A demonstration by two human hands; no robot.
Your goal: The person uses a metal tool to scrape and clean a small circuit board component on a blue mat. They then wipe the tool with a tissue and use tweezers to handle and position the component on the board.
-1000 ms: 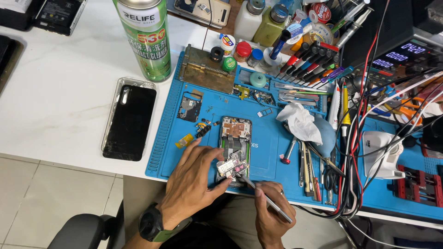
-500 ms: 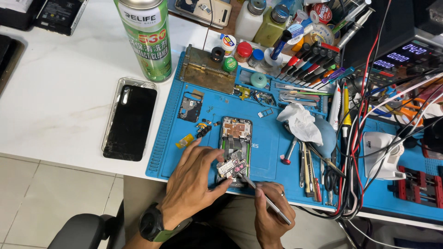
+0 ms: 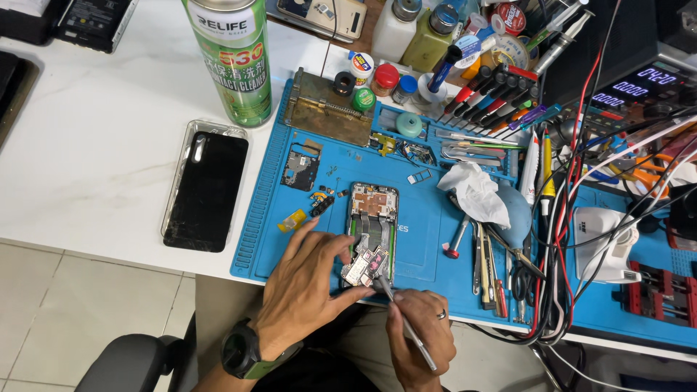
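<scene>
An opened black smartphone with its back cover off and its circuit boards bared (image 3: 374, 229) is lying upright on the blue silicone repair mat (image 3: 428, 239), near the mat's front edge. The left hand (image 3: 308, 290) is reaching in from seven o'clock of the phone, its fingers (image 3: 330, 250) spread somewhat apart, with the thumb and forefinger closing on a small loose board piece (image 3: 365, 266) at the phone's lower end. The right hand (image 3: 421, 337), sitting at five o'clock of the phone with a ring on one finger, is curling its fingers together, clamped around a slim metal tool (image 3: 403, 319) whose tip is touching that same lower end. At three o'clock of the phone a crumpled white tissue (image 3: 475, 192) is resting against a blue rubber air blower (image 3: 515, 221). At ten o'clock a small dark cover plate (image 3: 300, 165) is lying on the mat. Farther out at nine o'clock, off the mat, a black phone in a clear case (image 3: 207, 187) is lying on the white table (image 3: 87, 145), and at eleven o'clock a tall green spray can (image 3: 232, 62) is standing upright.
</scene>
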